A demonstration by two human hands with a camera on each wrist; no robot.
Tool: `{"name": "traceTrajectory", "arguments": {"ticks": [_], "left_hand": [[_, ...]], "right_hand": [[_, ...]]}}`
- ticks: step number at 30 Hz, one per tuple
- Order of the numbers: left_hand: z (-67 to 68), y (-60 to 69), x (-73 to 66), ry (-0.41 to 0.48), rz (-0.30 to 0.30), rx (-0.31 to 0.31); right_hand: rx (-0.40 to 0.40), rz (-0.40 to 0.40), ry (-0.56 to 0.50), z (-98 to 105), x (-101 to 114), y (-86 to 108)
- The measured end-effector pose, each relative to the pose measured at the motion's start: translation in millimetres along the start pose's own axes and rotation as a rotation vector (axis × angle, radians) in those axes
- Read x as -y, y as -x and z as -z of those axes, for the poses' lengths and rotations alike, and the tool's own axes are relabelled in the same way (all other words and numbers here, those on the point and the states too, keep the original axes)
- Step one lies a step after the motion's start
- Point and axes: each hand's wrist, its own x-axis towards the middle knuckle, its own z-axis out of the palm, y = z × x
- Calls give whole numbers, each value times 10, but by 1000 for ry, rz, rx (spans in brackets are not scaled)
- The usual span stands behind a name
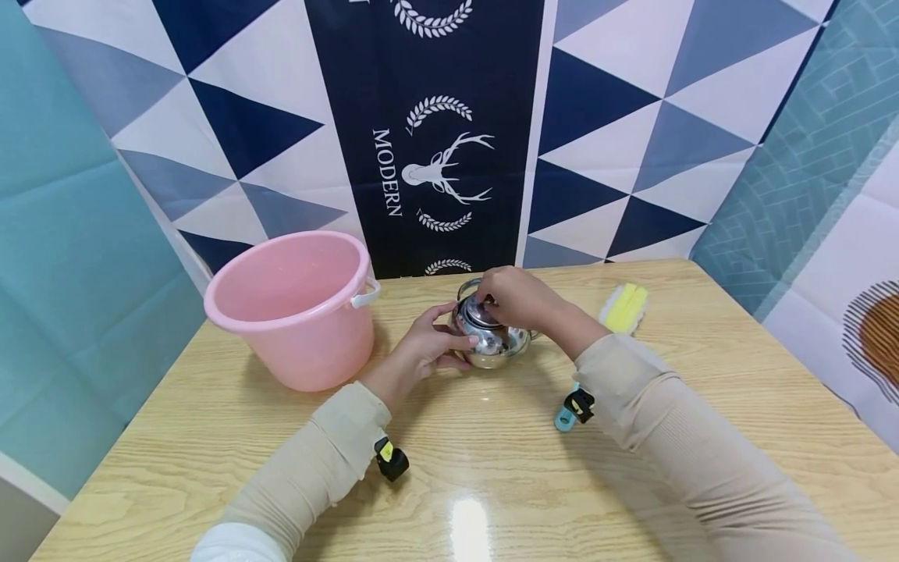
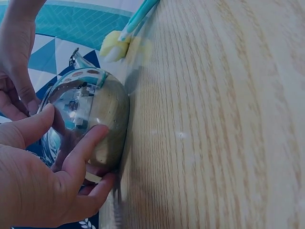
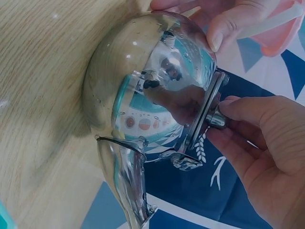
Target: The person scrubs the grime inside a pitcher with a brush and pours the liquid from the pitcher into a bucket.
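A shiny metal teapot point(image 1: 489, 347) stands on the wooden table, its spout toward the right. Its round lid point(image 1: 481, 314) sits on top, and the right hand point(image 1: 518, 298) pinches the lid's knob point(image 3: 217, 119) between thumb and fingers. The left hand point(image 1: 428, 343) holds the pot's side; in the left wrist view that hand point(image 2: 57, 176) has thumb and fingers spread around the metal body point(image 2: 95, 109). The right wrist view shows the spout point(image 3: 125, 186) and water drops on the pot point(image 3: 143, 86).
A pink bucket point(image 1: 302, 343) with a white handle stands left of the teapot. A brush with a yellow and white head point(image 1: 624, 309) lies to the right, its teal handle point(image 1: 565, 418) partly under the right forearm. A patterned cloth point(image 1: 449, 172) hangs behind the table point(image 1: 477, 460).
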Motion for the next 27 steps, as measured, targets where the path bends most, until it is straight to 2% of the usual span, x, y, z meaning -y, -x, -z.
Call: {"name": "traceTrajectory", "arguments": {"ticks": [12, 20, 27], "left_hand": [[-4, -9, 14, -1, -13, 1], [5, -16, 19, 12, -5, -3], [5, -23, 22, 24, -5, 0]], "right_hand": [[-63, 84, 3, 94, -3, 90], [-61, 130, 5, 149, 94, 180], [-58, 214, 42, 182, 179, 264]]}}
